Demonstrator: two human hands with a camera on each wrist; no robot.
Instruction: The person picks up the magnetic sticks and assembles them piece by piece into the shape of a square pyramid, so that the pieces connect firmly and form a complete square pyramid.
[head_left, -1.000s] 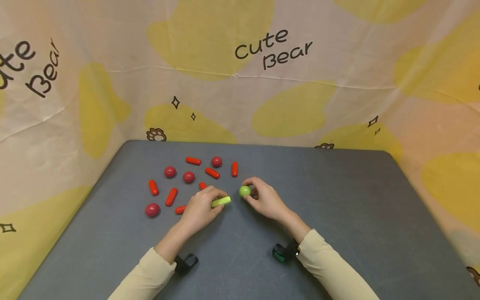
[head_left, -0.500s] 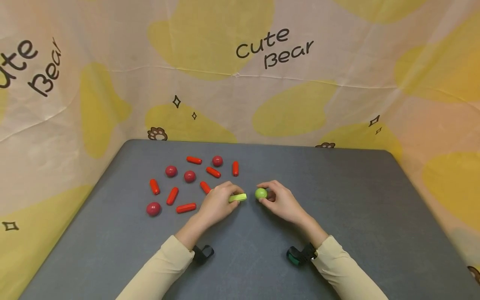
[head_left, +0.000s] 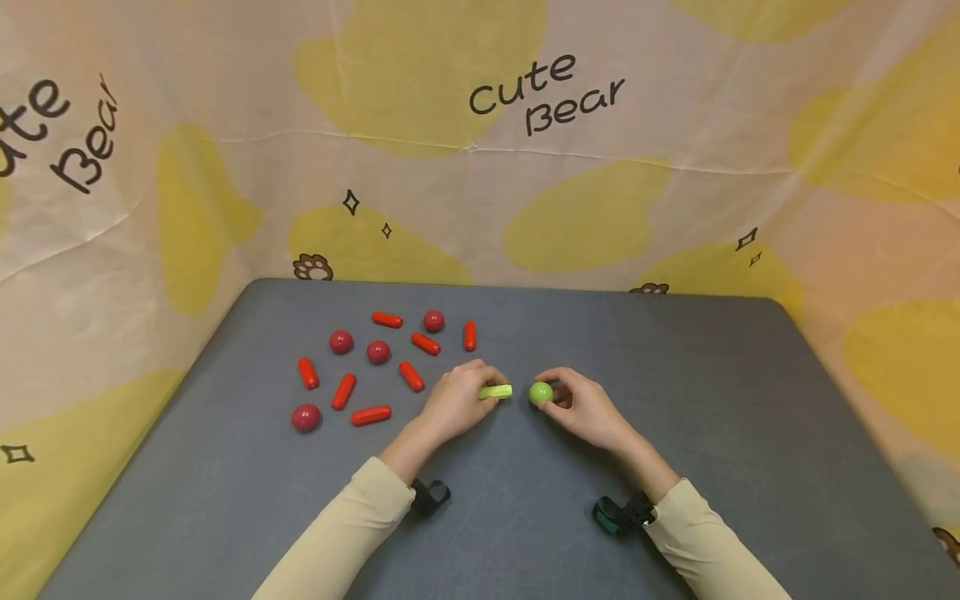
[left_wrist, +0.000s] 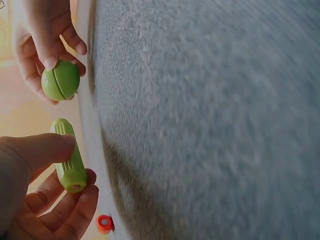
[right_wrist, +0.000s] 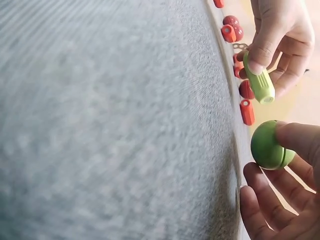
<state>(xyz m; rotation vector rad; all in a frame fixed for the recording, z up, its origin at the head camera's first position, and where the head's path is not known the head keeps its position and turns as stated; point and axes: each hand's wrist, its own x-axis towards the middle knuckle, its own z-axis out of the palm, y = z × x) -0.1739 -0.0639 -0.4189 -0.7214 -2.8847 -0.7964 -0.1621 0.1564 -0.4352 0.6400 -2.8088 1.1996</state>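
Note:
My left hand (head_left: 459,398) pinches a light green grooved stick (left_wrist: 71,162) between thumb and fingers, its free end pointing right. Facing it, my right hand (head_left: 588,408) holds a green ball (head_left: 541,393) with a groove around it, thumb on one side and fingers on the other. In the head view a small gap separates stick and ball. Both are held up over the grey table (head_left: 720,400). The left wrist view shows a small recess at the near end of the stick.
Left of my hands lie several red sticks (head_left: 371,415) and several dark red balls (head_left: 306,417), spread over the table's left half. One red stick (head_left: 412,377) is close beside my left hand. A patterned cloth (head_left: 585,208) hangs behind the table.
Both hands have shifted to the right with the green stick and the green ball in them. The red sticks near my left hand have come into full view.

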